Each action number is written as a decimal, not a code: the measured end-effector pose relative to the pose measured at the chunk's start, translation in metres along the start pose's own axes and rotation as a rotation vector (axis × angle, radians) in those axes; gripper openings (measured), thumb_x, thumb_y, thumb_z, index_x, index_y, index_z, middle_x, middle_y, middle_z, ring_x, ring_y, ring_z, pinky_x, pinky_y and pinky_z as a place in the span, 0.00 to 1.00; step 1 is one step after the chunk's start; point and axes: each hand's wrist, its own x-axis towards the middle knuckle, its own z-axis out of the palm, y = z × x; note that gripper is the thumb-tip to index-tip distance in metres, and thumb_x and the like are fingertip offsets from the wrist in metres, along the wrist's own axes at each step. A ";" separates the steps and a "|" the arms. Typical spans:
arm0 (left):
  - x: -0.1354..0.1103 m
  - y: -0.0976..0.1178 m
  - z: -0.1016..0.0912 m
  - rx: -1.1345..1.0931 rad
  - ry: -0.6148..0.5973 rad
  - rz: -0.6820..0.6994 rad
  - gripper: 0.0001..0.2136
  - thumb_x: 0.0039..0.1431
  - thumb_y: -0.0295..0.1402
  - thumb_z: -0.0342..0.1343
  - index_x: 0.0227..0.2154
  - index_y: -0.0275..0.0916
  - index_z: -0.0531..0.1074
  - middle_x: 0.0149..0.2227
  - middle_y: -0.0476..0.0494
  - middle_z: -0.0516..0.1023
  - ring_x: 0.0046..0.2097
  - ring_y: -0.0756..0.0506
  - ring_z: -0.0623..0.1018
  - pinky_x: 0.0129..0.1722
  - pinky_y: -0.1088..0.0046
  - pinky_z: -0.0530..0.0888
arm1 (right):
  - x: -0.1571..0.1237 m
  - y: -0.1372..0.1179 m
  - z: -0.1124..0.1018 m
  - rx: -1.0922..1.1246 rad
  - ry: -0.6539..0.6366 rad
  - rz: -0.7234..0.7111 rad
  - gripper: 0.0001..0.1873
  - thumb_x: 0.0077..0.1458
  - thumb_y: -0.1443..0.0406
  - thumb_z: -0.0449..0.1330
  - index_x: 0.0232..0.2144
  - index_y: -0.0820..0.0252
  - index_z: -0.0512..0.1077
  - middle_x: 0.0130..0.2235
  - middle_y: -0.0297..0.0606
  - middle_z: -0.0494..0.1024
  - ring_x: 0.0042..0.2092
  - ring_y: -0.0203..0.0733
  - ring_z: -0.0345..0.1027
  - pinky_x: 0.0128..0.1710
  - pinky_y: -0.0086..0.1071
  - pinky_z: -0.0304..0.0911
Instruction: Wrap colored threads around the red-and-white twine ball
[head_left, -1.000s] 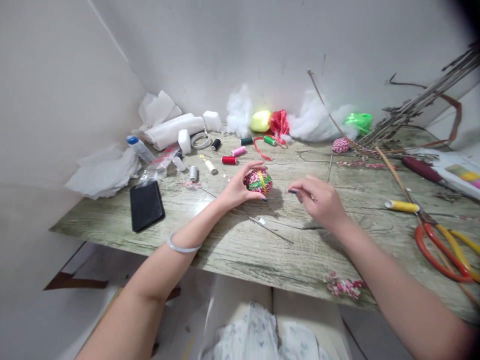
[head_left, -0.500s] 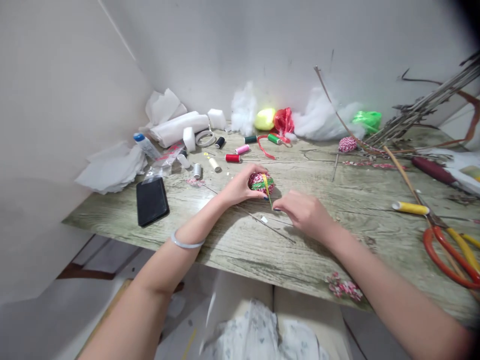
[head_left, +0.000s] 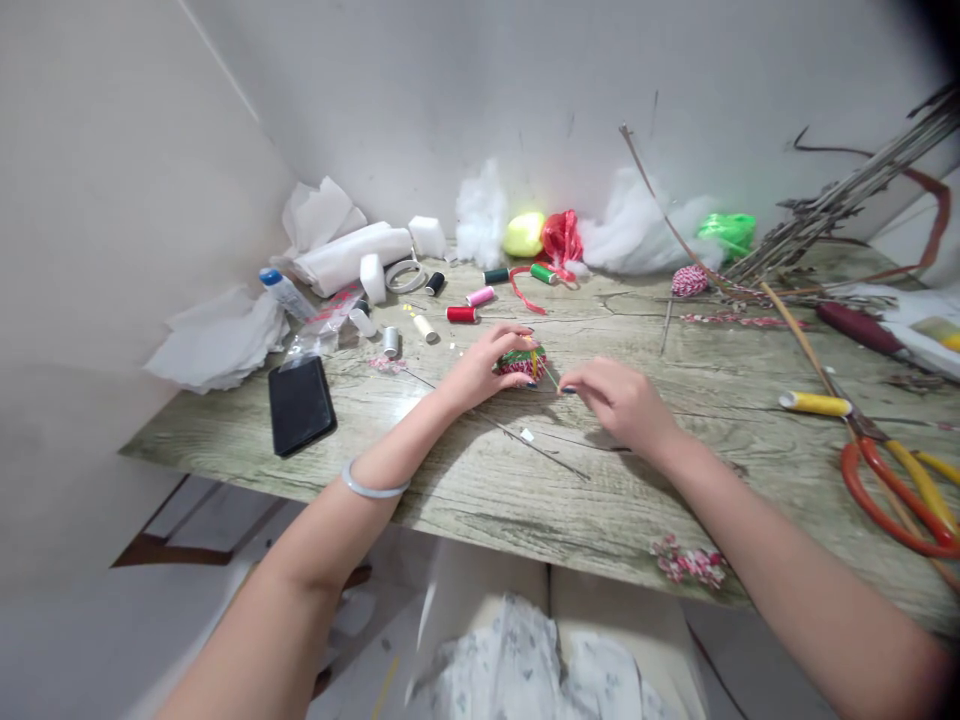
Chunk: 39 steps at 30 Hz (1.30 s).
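My left hand (head_left: 484, 365) curls its thumb and fingers around a small ball of red-and-white yarn (head_left: 523, 367), banded with green and yellow thread. A thin greenish thread (head_left: 551, 377) runs taut from the ball to my right hand (head_left: 619, 400), whose thumb and forefinger are pinched on its end. Part of the ball is hidden behind my left fingers. Below the hands, a thin dark stick (head_left: 551, 458) lies on the table beside a small white scrap (head_left: 527, 435).
Several thread spools, such as a red spool (head_left: 461, 314), lie behind my hands. A black phone (head_left: 301, 405) is at the left. At the right are orange-handled scissors (head_left: 862, 490), a yellow spool (head_left: 815, 403) and dry twigs (head_left: 832, 205). White stuffing (head_left: 637, 235) sits against the wall.
My right hand has moved slightly right and up, drawing the thread out to the side. The ball has turned in my left hand, so its green band sits higher.
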 end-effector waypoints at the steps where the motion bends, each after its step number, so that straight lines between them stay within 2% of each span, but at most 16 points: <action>1: 0.000 0.000 0.001 -0.001 -0.028 -0.003 0.23 0.54 0.40 0.66 0.51 0.41 0.68 0.57 0.34 0.68 0.61 0.38 0.70 0.60 0.53 0.68 | 0.001 0.000 -0.004 0.014 0.017 0.029 0.12 0.63 0.70 0.52 0.34 0.56 0.74 0.31 0.36 0.79 0.32 0.40 0.68 0.34 0.32 0.62; 3: 0.000 0.001 0.004 0.006 -0.077 -0.010 0.28 0.51 0.40 0.67 0.53 0.42 0.65 0.59 0.33 0.64 0.63 0.37 0.67 0.62 0.52 0.67 | 0.004 0.002 -0.010 0.037 0.043 0.089 0.12 0.62 0.70 0.52 0.33 0.56 0.75 0.29 0.35 0.77 0.30 0.39 0.67 0.32 0.32 0.60; 5: 0.000 0.001 0.006 0.031 -0.091 -0.027 0.28 0.52 0.38 0.67 0.54 0.43 0.64 0.60 0.34 0.62 0.64 0.37 0.66 0.62 0.53 0.67 | 0.004 0.004 -0.015 0.054 0.053 0.129 0.11 0.61 0.69 0.53 0.33 0.56 0.75 0.27 0.34 0.75 0.28 0.38 0.65 0.30 0.32 0.59; 9: 0.000 0.004 0.009 0.076 -0.037 -0.022 0.24 0.54 0.35 0.64 0.52 0.43 0.65 0.57 0.37 0.67 0.60 0.39 0.70 0.59 0.56 0.69 | 0.003 0.008 -0.016 0.114 0.059 0.236 0.09 0.60 0.67 0.55 0.33 0.56 0.76 0.24 0.32 0.72 0.26 0.37 0.63 0.29 0.31 0.58; 13: 0.002 0.010 0.006 0.032 0.027 0.006 0.23 0.52 0.35 0.65 0.50 0.40 0.67 0.52 0.37 0.72 0.56 0.40 0.73 0.57 0.59 0.70 | 0.000 0.015 -0.011 0.244 0.139 0.424 0.10 0.62 0.64 0.54 0.34 0.58 0.75 0.21 0.29 0.67 0.23 0.34 0.60 0.28 0.29 0.56; 16: 0.004 0.016 0.001 0.011 0.018 -0.022 0.22 0.52 0.35 0.64 0.49 0.38 0.68 0.49 0.38 0.75 0.53 0.40 0.75 0.55 0.60 0.70 | 0.000 0.020 -0.009 0.314 0.194 0.502 0.10 0.62 0.63 0.54 0.33 0.59 0.74 0.20 0.27 0.64 0.23 0.33 0.58 0.27 0.29 0.54; 20: 0.003 0.023 -0.005 -0.035 -0.089 -0.119 0.23 0.50 0.34 0.62 0.50 0.40 0.68 0.50 0.41 0.75 0.52 0.40 0.75 0.55 0.61 0.70 | 0.000 0.026 -0.010 0.334 0.205 0.533 0.10 0.61 0.63 0.55 0.33 0.59 0.74 0.20 0.27 0.64 0.23 0.33 0.57 0.27 0.29 0.53; 25: 0.000 0.028 -0.009 -0.222 -0.246 -0.250 0.24 0.49 0.37 0.63 0.51 0.40 0.69 0.50 0.42 0.76 0.49 0.40 0.77 0.51 0.63 0.72 | -0.001 0.033 -0.013 0.315 0.228 0.555 0.10 0.61 0.63 0.55 0.33 0.59 0.74 0.20 0.27 0.64 0.23 0.33 0.57 0.27 0.29 0.53; 29: -0.001 0.028 -0.011 -0.420 -0.337 -0.273 0.23 0.50 0.38 0.62 0.50 0.40 0.69 0.49 0.41 0.76 0.48 0.41 0.77 0.50 0.63 0.73 | -0.001 0.037 -0.016 0.240 0.232 0.582 0.10 0.60 0.63 0.54 0.33 0.59 0.74 0.20 0.28 0.65 0.23 0.33 0.58 0.28 0.29 0.53; 32: -0.001 0.026 -0.012 -0.596 -0.398 -0.263 0.25 0.51 0.44 0.61 0.50 0.37 0.69 0.48 0.38 0.76 0.47 0.41 0.77 0.49 0.62 0.73 | -0.002 0.038 -0.017 0.194 0.185 0.614 0.10 0.59 0.63 0.54 0.33 0.59 0.75 0.20 0.29 0.65 0.23 0.34 0.58 0.28 0.29 0.53; 35: 0.001 0.026 -0.013 -0.712 -0.401 -0.185 0.28 0.52 0.51 0.60 0.50 0.36 0.70 0.53 0.32 0.74 0.55 0.36 0.74 0.56 0.58 0.70 | -0.003 0.038 -0.015 0.170 0.141 0.633 0.11 0.59 0.62 0.53 0.33 0.60 0.75 0.20 0.29 0.65 0.23 0.34 0.57 0.28 0.29 0.52; 39: 0.003 0.031 -0.015 -0.730 -0.382 -0.067 0.29 0.52 0.56 0.59 0.49 0.38 0.72 0.68 0.31 0.56 0.68 0.32 0.59 0.62 0.55 0.63 | -0.002 0.035 -0.010 0.183 0.078 0.650 0.12 0.59 0.61 0.53 0.33 0.60 0.75 0.20 0.29 0.66 0.23 0.34 0.58 0.27 0.30 0.52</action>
